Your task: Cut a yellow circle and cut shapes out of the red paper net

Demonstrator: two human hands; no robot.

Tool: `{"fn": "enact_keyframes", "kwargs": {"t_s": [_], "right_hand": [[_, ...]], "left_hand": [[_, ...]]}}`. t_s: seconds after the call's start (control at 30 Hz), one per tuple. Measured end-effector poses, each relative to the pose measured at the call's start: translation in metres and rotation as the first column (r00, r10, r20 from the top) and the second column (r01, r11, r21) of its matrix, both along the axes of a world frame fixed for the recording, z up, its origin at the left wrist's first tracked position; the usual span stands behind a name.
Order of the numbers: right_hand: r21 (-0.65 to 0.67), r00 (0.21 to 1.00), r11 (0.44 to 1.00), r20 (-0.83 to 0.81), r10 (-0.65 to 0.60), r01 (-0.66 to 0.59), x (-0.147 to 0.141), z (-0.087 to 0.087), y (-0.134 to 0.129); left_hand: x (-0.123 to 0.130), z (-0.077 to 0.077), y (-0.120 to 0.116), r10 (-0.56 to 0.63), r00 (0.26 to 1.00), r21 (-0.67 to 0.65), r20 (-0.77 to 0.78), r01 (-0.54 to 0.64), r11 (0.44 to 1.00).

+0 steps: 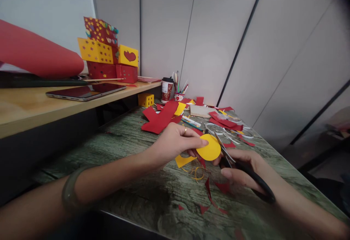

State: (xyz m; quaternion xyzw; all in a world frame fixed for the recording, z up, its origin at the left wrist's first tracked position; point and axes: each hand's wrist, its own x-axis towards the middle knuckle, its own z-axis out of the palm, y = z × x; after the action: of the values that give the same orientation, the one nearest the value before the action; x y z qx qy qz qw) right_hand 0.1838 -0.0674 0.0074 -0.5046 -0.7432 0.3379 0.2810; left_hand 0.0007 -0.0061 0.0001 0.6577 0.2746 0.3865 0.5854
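Observation:
A round yellow paper disc (pixel 210 149) is pinched between the thumb and fingers of my left hand (pixel 182 141). Black-handled scissors (pixel 255 178) are in my right hand (pixel 243 167), their blades slightly apart and pointing up and away at the disc's right edge. The fingertips of my right hand are close to the disc's lower right side. Beneath the hands, a yellow paper offcut (pixel 183 161) and thin curled yellow strips (pixel 198 173) lie on the dark wood-grain table (pixel 131 200), with several red scraps (pixel 223 187) nearer to me.
Red cross-shaped paper (pixel 161 118), a pale block (pixel 202 111), white rings (pixel 214 128), a lidded cup (pixel 166 90) and a pen holder (pixel 179 97) are farther back. On the left shelf (pixel 24 112) rest a tablet (pixel 86 91), stacked decorated boxes (pixel 100 50) and a red roll (pixel 41 50).

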Motion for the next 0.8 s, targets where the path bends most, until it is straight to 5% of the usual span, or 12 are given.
{"fn": "enact_keyframes", "kwargs": {"t_s": [0.8], "right_hand": [[-0.032,0.997,0.999,0.079,-0.011,0.014,0.0066,-0.0022,0.0012]], "left_hand": [[-0.0009,0.0015,0.0009,-0.029,0.999,-0.007,0.020,0.029,1.000]]}}
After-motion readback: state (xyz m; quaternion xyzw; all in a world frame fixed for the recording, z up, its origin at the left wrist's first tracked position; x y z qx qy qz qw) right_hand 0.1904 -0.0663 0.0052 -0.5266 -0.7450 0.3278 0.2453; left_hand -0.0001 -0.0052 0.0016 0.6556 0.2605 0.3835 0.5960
